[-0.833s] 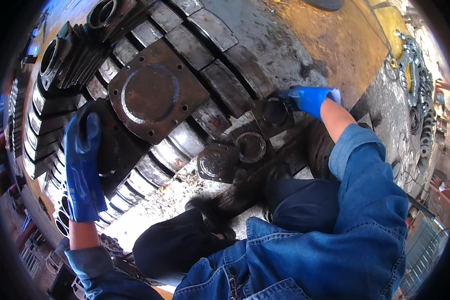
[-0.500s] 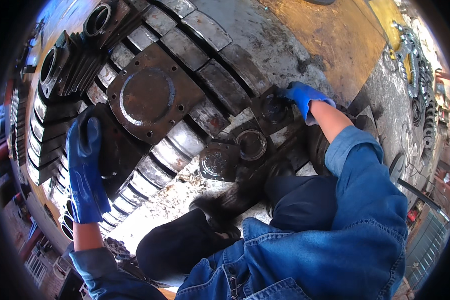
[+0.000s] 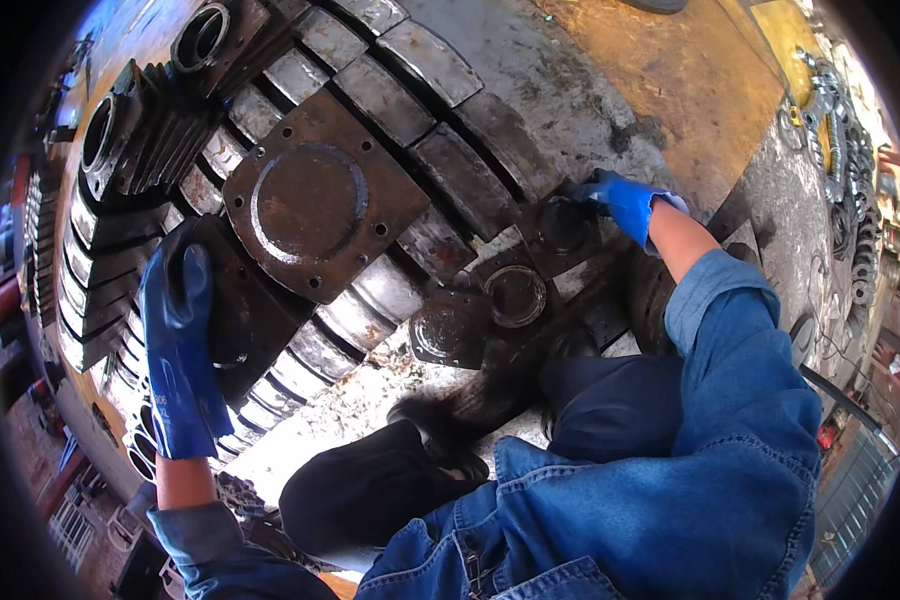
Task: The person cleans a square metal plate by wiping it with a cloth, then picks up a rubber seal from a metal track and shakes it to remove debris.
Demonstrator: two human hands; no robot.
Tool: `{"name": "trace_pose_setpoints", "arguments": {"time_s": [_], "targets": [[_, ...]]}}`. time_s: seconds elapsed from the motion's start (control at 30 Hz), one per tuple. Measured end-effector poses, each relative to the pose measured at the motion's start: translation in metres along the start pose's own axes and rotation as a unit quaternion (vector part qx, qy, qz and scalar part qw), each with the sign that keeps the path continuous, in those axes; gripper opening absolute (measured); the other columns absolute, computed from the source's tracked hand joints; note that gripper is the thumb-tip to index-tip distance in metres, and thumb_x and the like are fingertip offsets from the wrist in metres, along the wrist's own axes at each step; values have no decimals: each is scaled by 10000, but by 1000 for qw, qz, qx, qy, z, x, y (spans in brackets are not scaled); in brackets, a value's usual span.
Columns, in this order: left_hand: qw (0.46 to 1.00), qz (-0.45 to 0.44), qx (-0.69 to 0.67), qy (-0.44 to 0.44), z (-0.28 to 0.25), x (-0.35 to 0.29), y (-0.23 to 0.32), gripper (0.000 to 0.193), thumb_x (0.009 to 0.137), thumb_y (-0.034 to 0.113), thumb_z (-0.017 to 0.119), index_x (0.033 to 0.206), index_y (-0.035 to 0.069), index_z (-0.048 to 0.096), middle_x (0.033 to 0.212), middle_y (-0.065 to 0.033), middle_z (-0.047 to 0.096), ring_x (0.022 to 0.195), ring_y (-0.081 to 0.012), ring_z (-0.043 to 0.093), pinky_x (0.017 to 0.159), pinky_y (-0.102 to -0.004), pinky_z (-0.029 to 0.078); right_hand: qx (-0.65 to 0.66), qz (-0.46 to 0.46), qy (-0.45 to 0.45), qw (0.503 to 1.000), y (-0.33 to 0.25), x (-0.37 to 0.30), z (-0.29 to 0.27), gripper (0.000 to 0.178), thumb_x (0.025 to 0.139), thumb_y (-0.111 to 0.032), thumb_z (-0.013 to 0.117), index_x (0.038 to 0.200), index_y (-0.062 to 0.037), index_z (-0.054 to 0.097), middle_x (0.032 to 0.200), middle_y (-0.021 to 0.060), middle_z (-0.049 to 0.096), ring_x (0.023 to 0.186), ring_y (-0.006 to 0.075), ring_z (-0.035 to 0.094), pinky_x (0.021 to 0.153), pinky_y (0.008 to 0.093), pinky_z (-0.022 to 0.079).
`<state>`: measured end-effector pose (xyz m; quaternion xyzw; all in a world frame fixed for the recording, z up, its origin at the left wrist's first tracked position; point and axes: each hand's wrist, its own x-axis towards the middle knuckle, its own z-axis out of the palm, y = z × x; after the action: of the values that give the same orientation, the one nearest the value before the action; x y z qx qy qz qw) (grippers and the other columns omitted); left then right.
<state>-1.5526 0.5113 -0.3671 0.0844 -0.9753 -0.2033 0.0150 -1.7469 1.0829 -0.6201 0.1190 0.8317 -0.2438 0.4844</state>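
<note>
My left hand (image 3: pixel 180 345), in a long blue rubber glove, is closed around the left edge of a dark metal plate (image 3: pixel 245 315). That plate leans beside a large square flange plate (image 3: pixel 310 205) with bolt holes and a raised ring, which lies over rows of metal blocks. Farther right, my right hand (image 3: pixel 625 208), also blue-gloved, has its fingers at the far corner of a smaller dark flange plate (image 3: pixel 562 225); its fingertips are partly hidden. Close by lie a ring-centred flange (image 3: pixel 516 296) and another small round-faced flange (image 3: pixel 448 330).
Rows of worn metal blocks (image 3: pixel 385 100) cover the floor ahead. Finned parts with round openings (image 3: pixel 100 135) stand at the left. A brown board (image 3: pixel 690 80) lies at the far right, with piled ring-shaped parts (image 3: pixel 863 250) beyond. My dark-clad knees (image 3: pixel 365 490) are close below.
The view has shifted slightly, so the plates and both hands appear a little farther right. Both hands keep their places at the same plates.
</note>
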Motion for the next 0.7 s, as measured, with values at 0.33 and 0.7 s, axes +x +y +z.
{"name": "trace_pose_setpoints", "arguments": {"time_s": [0.33,0.7], "targets": [[998,-50,-36,-21,3,-2,11,390,1000,287,566,1241,-10,638,1165,-195,680,1092,-285,643,975,-356,470,-44,-138,-159,977,-20,-73,-33,445,881,-413,732,1148,-57,727,1069,73,716,982,188,612,846,330,463],[999,-6,-34,22,10,0,-9,401,988,328,584,1213,4,655,1143,-192,691,1088,-308,654,965,-382,484,19,-121,0,992,-10,-88,28,598,737,-323,855,1195,12,667,1062,176,721,978,275,668,889,402,495]]}}
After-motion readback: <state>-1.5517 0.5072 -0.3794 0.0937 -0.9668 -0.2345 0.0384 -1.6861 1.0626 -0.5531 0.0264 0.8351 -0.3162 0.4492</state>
